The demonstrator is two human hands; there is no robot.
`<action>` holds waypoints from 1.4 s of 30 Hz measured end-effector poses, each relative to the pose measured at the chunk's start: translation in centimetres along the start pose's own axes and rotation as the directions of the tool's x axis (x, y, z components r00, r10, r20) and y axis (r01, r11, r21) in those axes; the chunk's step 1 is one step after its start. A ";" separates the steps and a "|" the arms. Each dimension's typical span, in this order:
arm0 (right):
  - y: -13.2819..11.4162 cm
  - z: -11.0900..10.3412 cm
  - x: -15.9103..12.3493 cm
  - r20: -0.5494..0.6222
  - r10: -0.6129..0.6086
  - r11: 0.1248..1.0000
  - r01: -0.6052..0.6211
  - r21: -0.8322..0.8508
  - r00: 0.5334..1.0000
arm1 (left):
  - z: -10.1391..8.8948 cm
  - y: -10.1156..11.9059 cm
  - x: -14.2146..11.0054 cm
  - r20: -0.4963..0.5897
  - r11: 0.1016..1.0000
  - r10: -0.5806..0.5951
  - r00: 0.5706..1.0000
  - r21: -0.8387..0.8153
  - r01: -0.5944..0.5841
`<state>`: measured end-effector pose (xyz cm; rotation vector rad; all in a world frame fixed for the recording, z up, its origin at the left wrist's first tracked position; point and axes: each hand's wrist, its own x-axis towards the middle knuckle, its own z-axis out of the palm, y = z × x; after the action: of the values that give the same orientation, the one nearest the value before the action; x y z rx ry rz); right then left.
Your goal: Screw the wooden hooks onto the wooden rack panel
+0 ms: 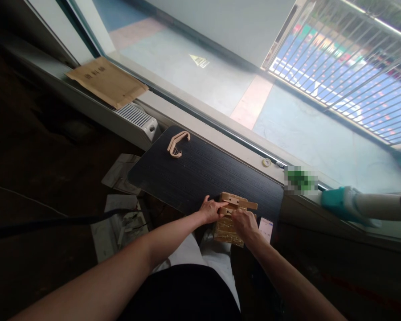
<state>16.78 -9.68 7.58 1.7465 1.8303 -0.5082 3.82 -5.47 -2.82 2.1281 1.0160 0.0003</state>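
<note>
A small wooden assembly [238, 203] of flat laser-cut pieces sits at the near edge of a dark table [194, 174]. My left hand [211, 210] is pressed against its left side, with the index finger stretched along a wooden strip and the other fingers curled. My right hand [244, 224] is closed in a pinch over the front of the assembly. Beneath both hands lies a sheet of wooden parts [224, 232]. A curved wooden hook-shaped piece [177, 143] lies alone at the far left of the table.
A white card [265, 228] lies right of my right hand. A brown envelope [107, 81] rests on the radiator [137, 118] by the window. Papers and bags [120, 214] lie on the floor at left. A teal and white object [361, 205] reaches in from the right.
</note>
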 end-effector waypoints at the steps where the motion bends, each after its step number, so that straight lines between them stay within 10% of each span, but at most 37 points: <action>1: -0.1 0.0 0.1 0.014 0.090 0.995 -0.090 0.049 0.996 | 0.0 0.0 0.0 -0.002 1.000 0.002 1.000 0.002 -0.002; 8: 0.1 -0.6 0.6 0.135 0.363 0.882 -0.386 0.269 0.922 | -0.3 0.0 0.0 0.010 1.000 0.008 1.000 0.014 -0.008; 21: 0.8 -0.6 -0.5 -0.031 -0.131 0.990 0.128 -0.061 0.991 | -0.2 -0.1 0.1 0.009 1.000 0.019 1.000 0.012 -0.019; 32: 0.4 1.0 -0.3 0.113 0.400 0.853 -0.414 0.316 0.910 | -0.3 -0.1 0.1 0.011 1.000 0.008 1.000 0.009 -0.009; 42: 0.3 -1.0 -1.1 -0.031 -0.057 0.998 0.057 0.007 0.998 | -0.3 -0.1 0.2 0.005 0.999 0.028 1.000 0.028 -0.028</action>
<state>16.99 -9.91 9.07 1.7211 1.9067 -0.5143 3.79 -5.17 -2.73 2.1663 0.9889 -0.0057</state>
